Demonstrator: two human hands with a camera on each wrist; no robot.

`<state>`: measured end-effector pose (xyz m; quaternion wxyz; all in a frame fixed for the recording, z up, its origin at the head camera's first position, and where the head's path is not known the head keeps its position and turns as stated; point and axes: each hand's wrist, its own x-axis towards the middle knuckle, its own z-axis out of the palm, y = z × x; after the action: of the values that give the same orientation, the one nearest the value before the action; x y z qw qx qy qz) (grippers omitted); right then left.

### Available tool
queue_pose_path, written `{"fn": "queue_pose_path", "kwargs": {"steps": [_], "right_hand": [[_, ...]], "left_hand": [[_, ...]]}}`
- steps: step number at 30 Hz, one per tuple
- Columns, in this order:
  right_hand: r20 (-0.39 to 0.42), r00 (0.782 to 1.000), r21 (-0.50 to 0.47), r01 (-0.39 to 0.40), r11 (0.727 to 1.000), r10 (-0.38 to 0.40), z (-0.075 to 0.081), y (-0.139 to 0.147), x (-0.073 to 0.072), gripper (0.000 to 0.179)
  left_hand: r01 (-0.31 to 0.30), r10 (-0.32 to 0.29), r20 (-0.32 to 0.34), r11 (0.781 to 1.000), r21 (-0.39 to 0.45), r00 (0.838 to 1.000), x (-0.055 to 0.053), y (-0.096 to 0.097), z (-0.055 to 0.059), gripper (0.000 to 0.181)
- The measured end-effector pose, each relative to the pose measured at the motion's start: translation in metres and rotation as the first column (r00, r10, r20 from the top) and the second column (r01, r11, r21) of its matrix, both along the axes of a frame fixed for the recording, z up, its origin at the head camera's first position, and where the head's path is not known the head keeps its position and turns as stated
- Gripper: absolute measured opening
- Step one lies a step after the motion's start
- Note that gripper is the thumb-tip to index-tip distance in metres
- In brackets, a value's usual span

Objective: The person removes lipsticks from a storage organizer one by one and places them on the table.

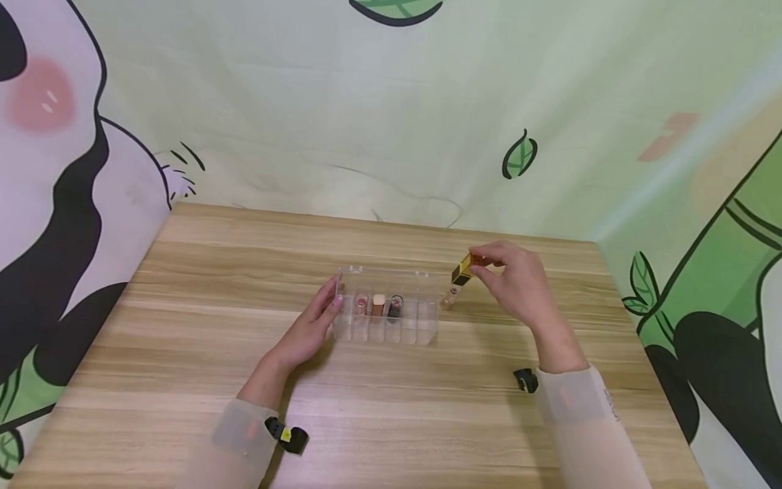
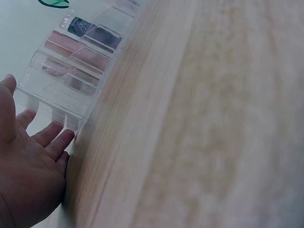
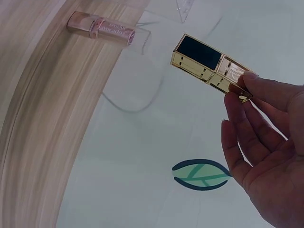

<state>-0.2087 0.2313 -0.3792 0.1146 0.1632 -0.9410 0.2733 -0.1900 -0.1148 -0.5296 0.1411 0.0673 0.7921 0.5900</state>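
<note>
A clear plastic organizer (image 1: 421, 331) with several compartments stands mid-table. Three lipstick tubes sit in it: a pink one (image 1: 362, 305), a brownish one with a pale top (image 1: 378, 307) and a black one (image 1: 395, 310). My left hand (image 1: 310, 333) rests against the organizer's left end, its fingers (image 2: 59, 141) fairly straight along the side wall. Above the table, just right of the organizer, my right hand (image 1: 516, 282) pinches a gold and black lipstick (image 3: 202, 54) by one end, tilted. Beneath it a small pinkish lipstick tube (image 3: 102, 28) stands on the table beside the organizer.
The wooden table (image 1: 201, 326) meets a pale green printed cloth (image 1: 275, 102) along its back edge. Black wrist straps (image 1: 287, 435) show on both sleeves. A thin dark line curves across the cloth behind the organizer.
</note>
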Motion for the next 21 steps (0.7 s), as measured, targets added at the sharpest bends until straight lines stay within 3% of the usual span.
{"fn": "queue_pose_path", "kwargs": {"steps": [21], "right_hand": [[0.062, 0.997, 0.048, 0.040, 0.998, -0.043, -0.006, 0.014, -0.003, 0.028]], "left_hand": [[-0.006, 0.007, -0.032, 1.000, 0.018, 0.999, 0.001, 0.001, -0.002, 0.052]]}}
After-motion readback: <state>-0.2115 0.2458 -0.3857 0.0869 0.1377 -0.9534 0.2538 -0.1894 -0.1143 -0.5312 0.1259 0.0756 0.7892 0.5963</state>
